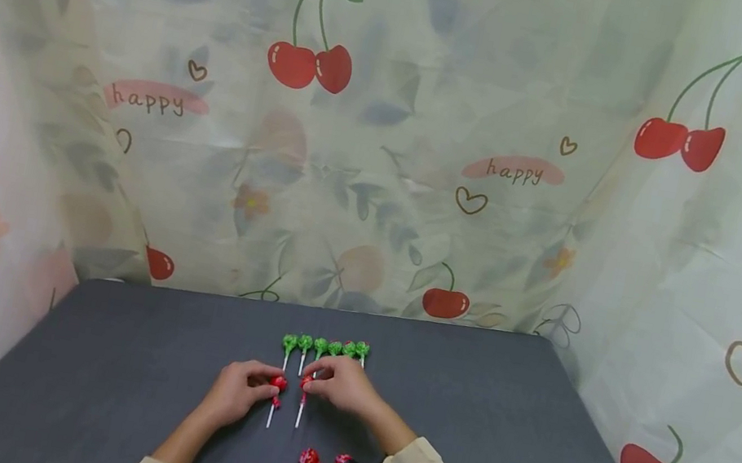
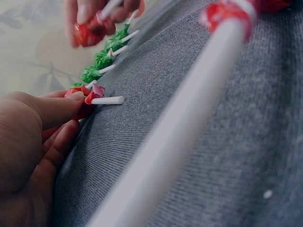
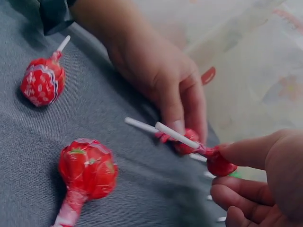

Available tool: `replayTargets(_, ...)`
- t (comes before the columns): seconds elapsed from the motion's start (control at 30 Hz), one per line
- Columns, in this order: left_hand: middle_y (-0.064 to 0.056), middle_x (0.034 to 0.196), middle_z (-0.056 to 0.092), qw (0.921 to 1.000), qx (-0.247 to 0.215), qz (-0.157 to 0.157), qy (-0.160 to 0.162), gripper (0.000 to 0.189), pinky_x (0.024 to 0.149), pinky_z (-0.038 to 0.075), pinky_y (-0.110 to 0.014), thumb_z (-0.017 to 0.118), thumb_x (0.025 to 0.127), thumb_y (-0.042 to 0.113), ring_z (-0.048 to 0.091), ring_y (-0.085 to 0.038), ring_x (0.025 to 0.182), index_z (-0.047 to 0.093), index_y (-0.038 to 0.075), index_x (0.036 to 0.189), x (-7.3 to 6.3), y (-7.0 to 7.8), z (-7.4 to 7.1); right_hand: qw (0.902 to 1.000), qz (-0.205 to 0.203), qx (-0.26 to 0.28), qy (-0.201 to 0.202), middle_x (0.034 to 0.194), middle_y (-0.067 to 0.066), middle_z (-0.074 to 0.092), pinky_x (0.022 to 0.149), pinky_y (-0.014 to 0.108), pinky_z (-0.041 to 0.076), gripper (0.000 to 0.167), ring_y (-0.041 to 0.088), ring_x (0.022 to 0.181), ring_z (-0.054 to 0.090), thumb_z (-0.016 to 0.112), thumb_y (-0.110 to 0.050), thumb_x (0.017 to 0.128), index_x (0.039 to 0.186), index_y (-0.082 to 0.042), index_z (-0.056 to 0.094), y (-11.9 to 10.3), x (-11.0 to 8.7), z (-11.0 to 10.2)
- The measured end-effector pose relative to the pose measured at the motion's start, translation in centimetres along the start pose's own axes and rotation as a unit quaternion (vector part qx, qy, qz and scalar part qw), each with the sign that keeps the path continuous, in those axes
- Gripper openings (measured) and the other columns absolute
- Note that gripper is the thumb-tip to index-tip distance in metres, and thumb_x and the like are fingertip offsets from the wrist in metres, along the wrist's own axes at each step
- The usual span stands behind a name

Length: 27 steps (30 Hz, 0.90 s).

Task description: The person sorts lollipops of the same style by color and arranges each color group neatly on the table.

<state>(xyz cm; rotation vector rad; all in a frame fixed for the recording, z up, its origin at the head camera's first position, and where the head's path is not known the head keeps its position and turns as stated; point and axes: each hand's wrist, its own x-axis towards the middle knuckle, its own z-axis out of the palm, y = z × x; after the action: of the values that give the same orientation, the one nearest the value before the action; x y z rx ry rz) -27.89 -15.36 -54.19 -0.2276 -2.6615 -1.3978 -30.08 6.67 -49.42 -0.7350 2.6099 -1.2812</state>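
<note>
Grey felt-like cloth covers the table [image 1: 97,349] under your hands. Your left hand [image 1: 234,394] pinches a red-wrapped round lollipop on a white stick [image 1: 277,386] lying on the cloth; just right, your right hand [image 1: 344,384] pinches a second red-wrapped lollipop [image 1: 306,382]. Beyond them, a row of green-wrapped lollipops [image 1: 324,346]. Nearer you, three loose red lollipops [image 1: 310,461].

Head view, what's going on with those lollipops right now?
A person is laying lollipops in rows on the dark table. The left hand and the right hand each pinch a red lollipop just below the row of green lollipops. Three more red ones lie nearer the person.
</note>
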Motion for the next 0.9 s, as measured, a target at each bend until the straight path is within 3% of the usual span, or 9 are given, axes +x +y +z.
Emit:
replayTargets(0.37,0.003,0.091,0.07,1.0,-0.005,-0.001,0.0,0.022,0.067,0.048,-0.029,0.08,0.08,0.011,0.061,-0.01,0.075,0.077,0.014,0.102,0.0,0.1,0.0,0.9974,-0.017,-0.038,0.058,0.07,-0.005,0.063,0.054,0.023,0.042,0.016,0.004,0.06,0.051,0.078,-0.012,0.081,0.097,-0.01,0.076,1.3,0.7,2.2)
replayTargets(0.9,0.003,0.089,0.069,0.9998,0.003,0.016,0.006,0.022,0.066,0.048,-0.029,0.08,0.079,0.01,0.06,-0.01,0.074,0.077,0.013,0.101,-0.1,0.0,-0.1,0.9959,-0.027,-0.051,0.069,0.067,-0.009,0.059,0.055,0.023,0.042,0.018,0.004,0.059,0.05,0.078,-0.012,0.081,0.098,-0.009,0.075,0.9,0.8,3.3)
